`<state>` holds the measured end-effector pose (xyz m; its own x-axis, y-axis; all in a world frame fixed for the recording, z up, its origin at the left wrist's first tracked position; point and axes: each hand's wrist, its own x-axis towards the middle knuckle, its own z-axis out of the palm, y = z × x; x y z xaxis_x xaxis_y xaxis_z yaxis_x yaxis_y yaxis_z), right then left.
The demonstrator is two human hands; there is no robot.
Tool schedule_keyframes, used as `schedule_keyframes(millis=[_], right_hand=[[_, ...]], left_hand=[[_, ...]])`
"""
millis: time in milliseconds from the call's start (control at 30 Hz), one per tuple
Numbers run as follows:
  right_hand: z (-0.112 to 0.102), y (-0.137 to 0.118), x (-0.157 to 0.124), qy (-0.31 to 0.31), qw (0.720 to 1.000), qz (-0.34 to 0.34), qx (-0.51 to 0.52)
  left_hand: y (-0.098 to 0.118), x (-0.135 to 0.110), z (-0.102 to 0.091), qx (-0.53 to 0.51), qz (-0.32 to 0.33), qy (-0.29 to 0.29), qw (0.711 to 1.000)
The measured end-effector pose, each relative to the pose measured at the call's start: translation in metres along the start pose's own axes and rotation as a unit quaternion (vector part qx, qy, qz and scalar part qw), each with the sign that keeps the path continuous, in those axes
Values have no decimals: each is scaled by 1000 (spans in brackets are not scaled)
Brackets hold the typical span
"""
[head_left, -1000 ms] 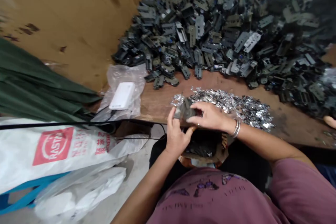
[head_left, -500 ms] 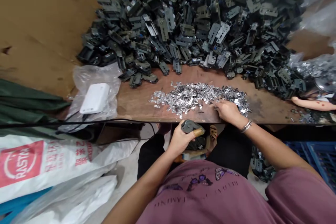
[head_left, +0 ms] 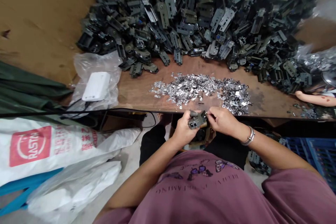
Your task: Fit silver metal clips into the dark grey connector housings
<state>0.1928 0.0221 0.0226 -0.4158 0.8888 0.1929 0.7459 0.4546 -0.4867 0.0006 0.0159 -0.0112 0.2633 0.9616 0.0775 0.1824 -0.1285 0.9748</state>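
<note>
My left hand [head_left: 183, 130] is wrapped round a dark grey-green plastic housing [head_left: 196, 120], held just off the table's front edge above my lap. Close against the housing's right end, my right hand [head_left: 222, 120] pinches a tiny shiny metal piece [head_left: 206, 113] between thumb and fingertip. Whether that piece touches the housing I cannot tell. On the tabletop beyond both hands lies a spread of small silvery metal pieces [head_left: 189, 87]. A large heap of similar dark housings [head_left: 183, 24] fills the back of the table.
A white box-shaped device [head_left: 96, 86] with a cable rests on clear plastic at the left. Printed white sacks [head_left: 65, 143] lie below it. Blue crates [head_left: 315, 154] stand at lower right. A doll-like arm [head_left: 315, 98] lies on the wooden table [head_left: 136, 94] at right.
My right hand has come from the metal pieces back to the housing, with a small piece in its pinch. My left hand has turned the housing and raised it slightly. The view has tilted down.
</note>
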Motion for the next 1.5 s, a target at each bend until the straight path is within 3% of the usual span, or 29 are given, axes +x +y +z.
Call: schedule_keyframes(millis=[133, 333, 567, 667, 767, 933, 1167, 1500], right_hand=[[-3, 0, -4, -28, 999, -8, 35], [3, -1, -4, 1, 999, -47, 24], [-2, 5, -2, -58, 995, -34, 74], [-8, 8, -5, -18, 994, -36, 97], [-7, 8, -10, 32, 992, -91, 82], [4, 4, -11, 36, 983, -172, 48], [3, 4, -9, 63, 984, -166, 28], [4, 6, -12, 37, 986, -158, 36]], left_hand=[[-1, -4, -5, 13, 5, -32, 999], [0, -5, -5, 18, -39, -36, 998], [-3, -4, -3, -22, -64, -35, 997], [-7, -4, -4, -35, -58, -30, 997], [-10, -5, -5, -43, -58, -25, 997], [-5, -7, -6, -24, -70, -47, 996], [-2, -8, -5, -22, -80, -32, 996], [6, -8, -4, -28, -99, -38, 994]])
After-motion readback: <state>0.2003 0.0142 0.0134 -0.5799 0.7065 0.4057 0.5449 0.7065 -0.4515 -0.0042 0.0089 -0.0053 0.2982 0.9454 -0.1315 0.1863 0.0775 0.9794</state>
